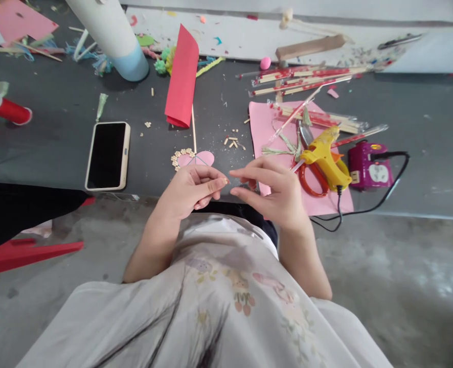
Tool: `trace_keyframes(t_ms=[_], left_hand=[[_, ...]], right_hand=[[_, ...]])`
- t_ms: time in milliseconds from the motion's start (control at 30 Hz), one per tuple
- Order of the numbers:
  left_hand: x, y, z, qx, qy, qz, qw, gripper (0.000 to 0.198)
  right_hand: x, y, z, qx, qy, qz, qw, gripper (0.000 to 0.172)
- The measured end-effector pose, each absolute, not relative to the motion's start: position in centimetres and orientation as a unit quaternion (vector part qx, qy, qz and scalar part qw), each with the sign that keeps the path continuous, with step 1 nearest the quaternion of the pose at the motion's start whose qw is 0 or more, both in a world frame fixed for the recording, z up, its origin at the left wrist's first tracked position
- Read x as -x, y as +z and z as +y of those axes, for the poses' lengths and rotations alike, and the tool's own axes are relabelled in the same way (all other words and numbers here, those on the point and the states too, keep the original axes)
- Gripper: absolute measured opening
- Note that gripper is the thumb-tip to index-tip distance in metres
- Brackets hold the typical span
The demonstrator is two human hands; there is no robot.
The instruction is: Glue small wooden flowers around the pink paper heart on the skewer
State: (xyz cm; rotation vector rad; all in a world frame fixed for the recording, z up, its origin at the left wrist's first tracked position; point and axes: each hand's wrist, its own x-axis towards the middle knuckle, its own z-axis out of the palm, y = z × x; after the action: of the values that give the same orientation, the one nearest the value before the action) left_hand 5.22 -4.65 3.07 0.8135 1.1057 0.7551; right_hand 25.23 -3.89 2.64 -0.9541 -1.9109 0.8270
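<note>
Nearest: white printed shirt (219, 286) fills the bottom, cut off by the frame edge.

Above it, just below the pink heart-shaped paper cutout (200, 158), are two bare hands. Left hand (194, 189): fingers curled in, thumb and forefinger pinched together. Anything between them is too small to see. Right hand (278, 194), lower right of the heart: forefinger and thumb stretched toward the left hand with a gap between them, gripping nothing I can make out. Fingertips of the two hands nearly meet.

The heart lies flat on the dark grey table (58, 148), near its front edge. Small beige beads (178, 156) ring its left rim; too tiny to count. One thin wooden stick (193, 128) runs up from it.

- Left of the heart: one black smartphone in a cream case (107, 155), screen dark.
- Right of the heart: one pink paper sheet (263, 125) bearing one yellow glue gun (324, 156) and one pair of red-handled scissors (311, 183), blades partly hidden by the gun. One purple socket block (368, 166) lies beyond them.
- Behind the heart: one folded red paper sheet (182, 76).
- Far left behind: one white tube with a light-blue base (115, 36), top cut off.
- Far right behind: wrapped wooden sticks (311, 76), count unclear.
</note>
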Motion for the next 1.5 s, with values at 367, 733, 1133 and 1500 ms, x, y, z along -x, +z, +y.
trace_keyframes(t_ms=[367, 733, 1133, 1500], left_hand=[[-5.6, 3.4, -4.9, -0.388, 0.333, 0.494, 0.703, 0.020], [-6.1, 4.0, -5.3, -0.384, 0.359, 0.533, 0.663, 0.025], [-6.3, 3.6, -5.3, -0.349, 0.361, 0.525, 0.687, 0.027], [-6.8, 2.4, -5.4, -0.337, 0.386, 0.514, 0.688, 0.030]], right_hand=[[-24.9, 2.4, -3.7, 0.337, 0.352, -0.759, 0.433, 0.009], [-24.7, 1.5, -3.8, 0.364, 0.325, -0.751, 0.444, 0.010], [-24.7, 1.2, -4.1, 0.364, 0.275, -0.775, 0.437, 0.014], [-24.8, 1.0, -4.6, 0.367, 0.244, -0.786, 0.434, 0.019]])
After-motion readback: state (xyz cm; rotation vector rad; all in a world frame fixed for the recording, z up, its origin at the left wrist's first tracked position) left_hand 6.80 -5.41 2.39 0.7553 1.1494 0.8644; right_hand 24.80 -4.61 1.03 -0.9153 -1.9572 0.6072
